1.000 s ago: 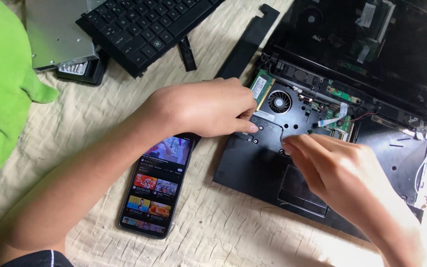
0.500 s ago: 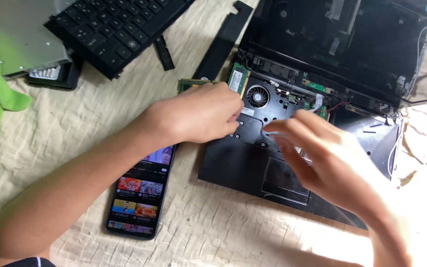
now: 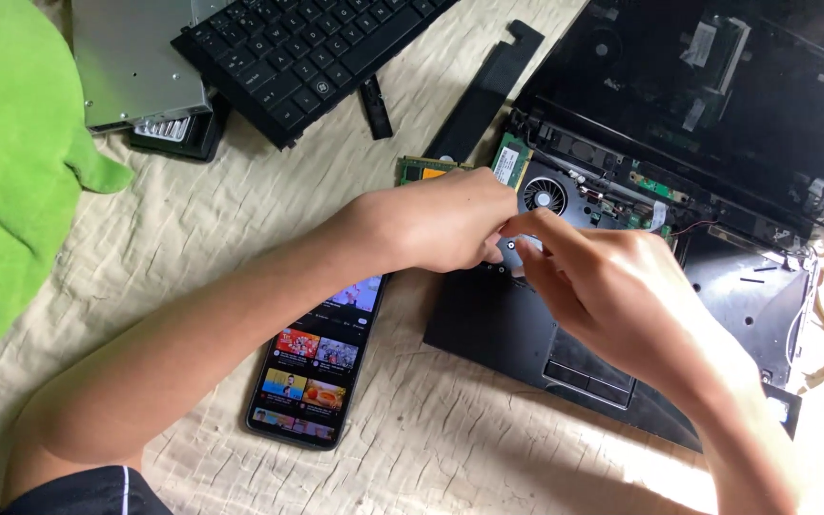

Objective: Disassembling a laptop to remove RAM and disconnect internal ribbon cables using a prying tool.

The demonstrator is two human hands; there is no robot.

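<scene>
Hands meet over the opened black laptop base (image 3: 526, 324), which lies on the wrinkled beige cloth (image 3: 450, 448) toward its right edge, keyboard removed and insides bare. I have my left hand (image 3: 445, 221) curled narrow, knuckles up, fingertips pressed down beside the round grey cooling fan (image 3: 545, 197). My right hand (image 3: 612, 296) comes in from the lower right corner with thumb and forefinger pinched close together, touching the left fingertips right at the fan's lower edge. Whether anything small sits between those fingers I cannot tell; the hands cover the spot.

Just behind my left hand lies a loose green memory stick (image 3: 422, 170) on the cloth, and a second green memory module (image 3: 510, 158) sits in the base at the fan's upper left. The dark laptop screen (image 3: 708, 86) lies tilted back toward the upper right corner.

Under my left forearm rests a black smartphone (image 3: 312, 377) with a lit screen of coloured thumbnails, just beside the base's left edge. Toward the upper left corner lie the detached black keyboard (image 3: 307, 52), a flat silver metal drive case (image 3: 131, 67), and a long black plastic trim strip (image 3: 484, 91) between keyboard and screen. A bright green fabric bundle (image 3: 7, 172) covers the left edge.
</scene>
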